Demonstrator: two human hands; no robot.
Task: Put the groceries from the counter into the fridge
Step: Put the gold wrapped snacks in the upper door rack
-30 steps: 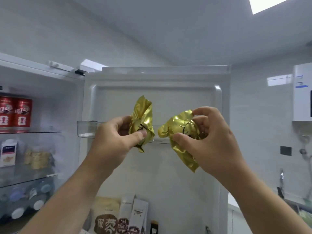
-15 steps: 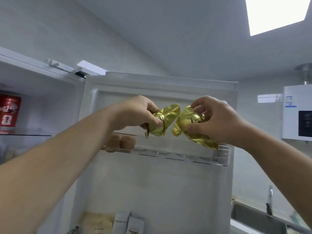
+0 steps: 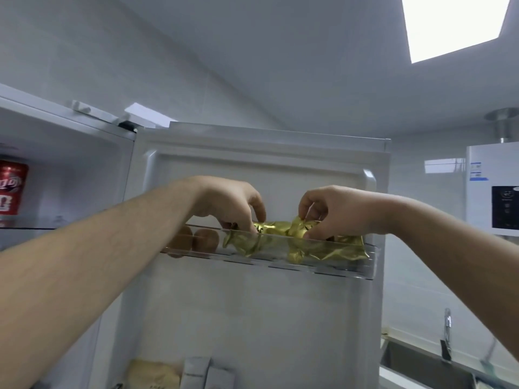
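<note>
Two crumpled gold foil packets lie in the clear top shelf [image 3: 331,269] of the open fridge door. My left hand [image 3: 233,204] reaches over the shelf rim, its fingertips pinching the left gold packet [image 3: 245,242]. My right hand [image 3: 331,211] pinches the top of the right gold packet [image 3: 328,249], which stretches toward the shelf's right end. Two brown eggs [image 3: 196,240] sit in the same shelf, left of the packets and partly behind my left wrist.
The fridge door [image 3: 252,318] stands open in front of me, with packages [image 3: 179,373] in a lower door shelf. A red can [image 3: 11,189] stands on a glass shelf inside the fridge at left. A water heater [image 3: 494,189] hangs at right, above a sink [image 3: 427,369].
Both hands rose to the top door shelf, then lowered the gold packets from above the rim down into it. The camera tilted upward.
</note>
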